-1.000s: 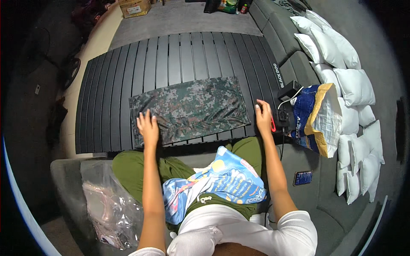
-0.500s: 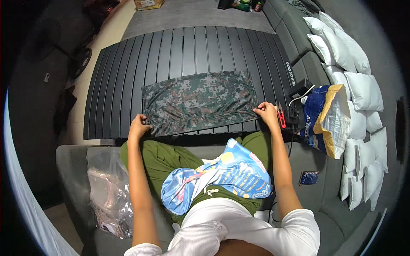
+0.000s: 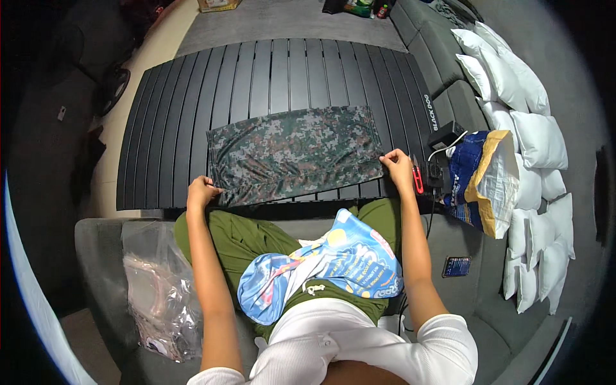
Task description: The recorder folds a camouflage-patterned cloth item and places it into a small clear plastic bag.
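Note:
A rectangle of dark green-brown camouflage cloth [image 3: 295, 151] lies flat, with slight creases along its near side, on the black slatted table [image 3: 154, 128]. My left hand [image 3: 201, 191] pinches its near left corner between thumb and fingers. At the near right corner, my right hand [image 3: 399, 169] pinches the edge of the same cloth. Across my lap rests a crumpled light-blue printed cloth [image 3: 369, 260], touched by neither hand. Red-handled thread snips [image 3: 418, 179] lie close to my right hand, at the table's right side.
A blue-and-yellow open sack [image 3: 478, 179] stands right of the table, beside a black box with a cable [image 3: 446, 136]. White pillows [image 3: 539, 138] are heaped beyond. On the grey sofa are a phone [image 3: 457, 267] at right and a clear plastic bag of pinkish items [image 3: 160, 298] at left.
The whole view has shifted slightly. My right fingers sit a little farther up the cloth's right edge; my left hand keeps its pinch at the near left corner.

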{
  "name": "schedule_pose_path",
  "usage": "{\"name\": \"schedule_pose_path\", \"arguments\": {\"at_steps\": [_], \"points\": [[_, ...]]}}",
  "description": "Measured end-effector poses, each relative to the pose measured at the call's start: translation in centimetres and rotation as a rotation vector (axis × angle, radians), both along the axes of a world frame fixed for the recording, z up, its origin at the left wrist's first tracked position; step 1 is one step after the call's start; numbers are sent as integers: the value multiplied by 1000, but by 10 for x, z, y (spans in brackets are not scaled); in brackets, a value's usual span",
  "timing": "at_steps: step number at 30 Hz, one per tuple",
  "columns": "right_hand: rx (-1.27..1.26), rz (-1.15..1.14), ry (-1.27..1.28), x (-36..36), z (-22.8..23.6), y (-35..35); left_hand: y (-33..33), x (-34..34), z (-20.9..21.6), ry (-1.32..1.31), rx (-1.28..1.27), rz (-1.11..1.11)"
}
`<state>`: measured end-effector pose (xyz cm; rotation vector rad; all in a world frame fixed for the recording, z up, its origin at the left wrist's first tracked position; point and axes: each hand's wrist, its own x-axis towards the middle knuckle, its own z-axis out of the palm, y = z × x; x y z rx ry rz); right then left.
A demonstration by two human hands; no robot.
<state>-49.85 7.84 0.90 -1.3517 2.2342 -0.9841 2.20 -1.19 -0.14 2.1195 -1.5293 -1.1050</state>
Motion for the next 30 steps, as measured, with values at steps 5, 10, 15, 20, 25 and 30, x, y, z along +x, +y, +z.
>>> {"name": "schedule_pose_path", "arguments": {"at_steps": [5, 10, 15, 20, 25, 30], "points": [[-111, 22, 123, 4, -8, 3, 6, -5, 6, 22, -86, -2], [-171, 120, 565, 28, -9, 9, 11, 0, 11, -28, -77, -19], [-176, -34, 688, 42, 1, 19, 37, -45, 34, -464, -438, -160], [-280, 448, 528, 101, 3, 3, 58, -139, 22, -296, -721, -182], [-107, 618, 587, 131, -9, -11, 60, -170, -18, -458, -611, -75], [13, 556, 693, 90, -13, -10, 52, -150, -31, -661, -547, 52]]}}
